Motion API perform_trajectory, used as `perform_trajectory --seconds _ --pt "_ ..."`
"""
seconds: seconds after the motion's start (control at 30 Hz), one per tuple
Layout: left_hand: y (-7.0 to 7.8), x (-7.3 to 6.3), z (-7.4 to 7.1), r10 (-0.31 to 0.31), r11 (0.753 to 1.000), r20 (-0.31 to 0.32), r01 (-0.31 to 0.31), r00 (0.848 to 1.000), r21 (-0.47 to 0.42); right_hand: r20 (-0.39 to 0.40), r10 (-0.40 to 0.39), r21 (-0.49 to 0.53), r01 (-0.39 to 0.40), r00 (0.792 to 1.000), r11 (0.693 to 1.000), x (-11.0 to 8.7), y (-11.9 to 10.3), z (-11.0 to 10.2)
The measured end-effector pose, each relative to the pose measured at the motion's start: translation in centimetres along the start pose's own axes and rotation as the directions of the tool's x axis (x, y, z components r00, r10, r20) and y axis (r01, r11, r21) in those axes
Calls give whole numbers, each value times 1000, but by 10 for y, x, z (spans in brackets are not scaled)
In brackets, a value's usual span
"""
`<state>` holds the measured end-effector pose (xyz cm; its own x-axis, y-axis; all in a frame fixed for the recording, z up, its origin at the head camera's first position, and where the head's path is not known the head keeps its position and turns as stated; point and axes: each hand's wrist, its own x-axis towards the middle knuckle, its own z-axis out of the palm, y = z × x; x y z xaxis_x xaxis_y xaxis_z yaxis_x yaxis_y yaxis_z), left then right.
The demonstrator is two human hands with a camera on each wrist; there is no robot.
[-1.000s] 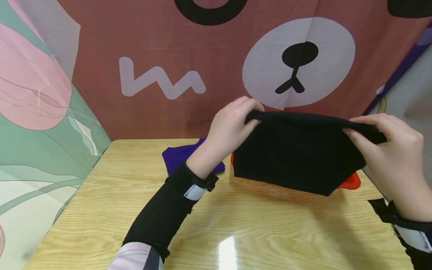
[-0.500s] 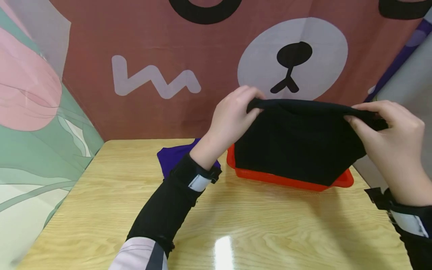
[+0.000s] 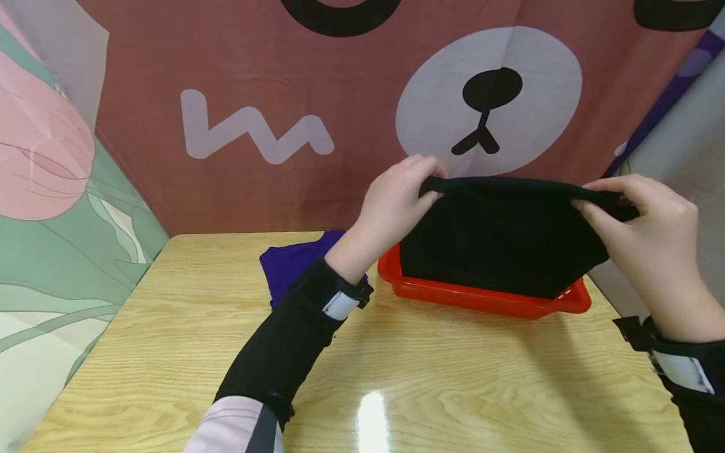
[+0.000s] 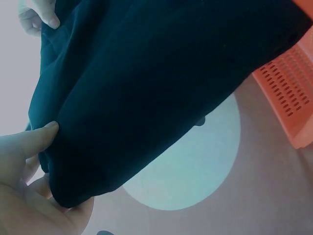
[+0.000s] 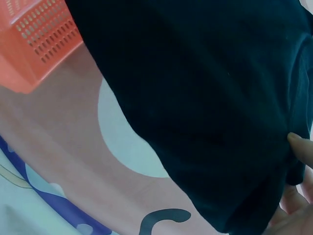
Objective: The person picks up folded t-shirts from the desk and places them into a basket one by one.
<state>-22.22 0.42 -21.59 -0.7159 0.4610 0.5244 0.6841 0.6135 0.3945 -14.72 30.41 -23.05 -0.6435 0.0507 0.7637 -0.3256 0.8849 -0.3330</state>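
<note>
A folded black cloth hangs between my two hands, its lower part overlapping the red plastic basket in the head view. My left hand pinches the upper left corner of the cloth, thumb on the near side. The upper right end is pinched by my right hand between thumb and fingers. Both wrist views show the cloth spread wide, with the thumb of each hand pressed against its face. The inside of the basket is mostly hidden behind the cloth.
A folded purple cloth lies on the wooden table left of the basket, partly covered by my left forearm. Behind the table hangs a brown curtain with a bear print. The basket's slotted wall shows in the left wrist view.
The black cloth first rose with both hands, then dropped slightly. Its lower edge, earlier hanging in front of the basket, now lies behind the front rim, and more red shows.
</note>
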Motion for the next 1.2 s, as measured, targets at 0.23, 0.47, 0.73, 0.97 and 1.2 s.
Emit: perform_trajectory --seconds 0.23,0.47,0.73,0.97,1.2 --pt "-7 -7 10 -14 1000 79 15 997 -9 122 15 -32 -11 992 999 -9 9 -1" --pt "-11 -8 20 -45 999 129 46 991 -9 236 65 -25 -61 970 998 -13 18 -1" --pt "-13 -8 28 -58 998 167 59 984 -1 323 137 -53 -127 936 990 -12 20 0" --pt "-17 -10 33 -76 997 197 80 977 -14 373 148 -68 -132 916 989 -13 24 4" --pt "-22 -11 39 -85 996 214 89 973 -11 404 159 -61 -147 901 987 -12 29 8"
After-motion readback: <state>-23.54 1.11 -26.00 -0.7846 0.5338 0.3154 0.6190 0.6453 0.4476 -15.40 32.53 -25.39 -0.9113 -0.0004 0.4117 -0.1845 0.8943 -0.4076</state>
